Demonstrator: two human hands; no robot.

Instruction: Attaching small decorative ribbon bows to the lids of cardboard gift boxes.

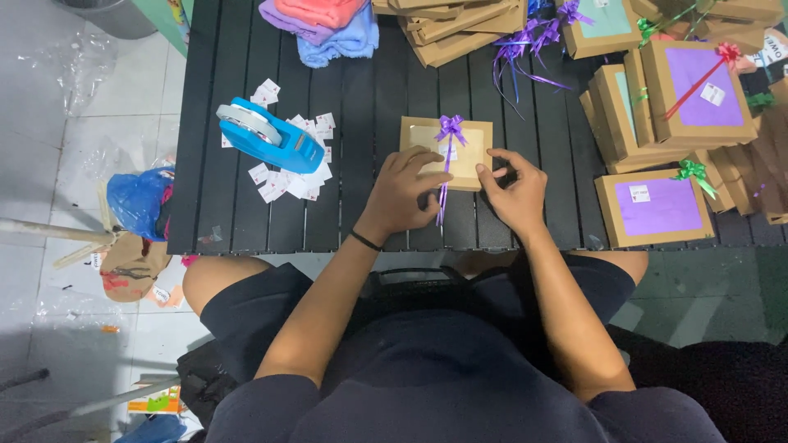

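A small brown cardboard gift box [469, 134] with a pale window lid lies flat on the black slatted table [246, 205]. A purple ribbon bow [450, 125] sits on its lid, and a ribbon tail hangs down toward the near edge. My left hand [402, 193] rests on the box's near left corner, fingers pressing the lid. My right hand [515, 189] pinches the box's near right edge with bent fingers.
A blue tape dispenser [269, 135] stands left of the box among several small white stickers [289, 182]. Finished boxes with purple windows [661, 207] pile at the right. Flat cardboard [460, 29], folded cloths [332, 25] and loose purple ribbon [525, 45] lie at the back.
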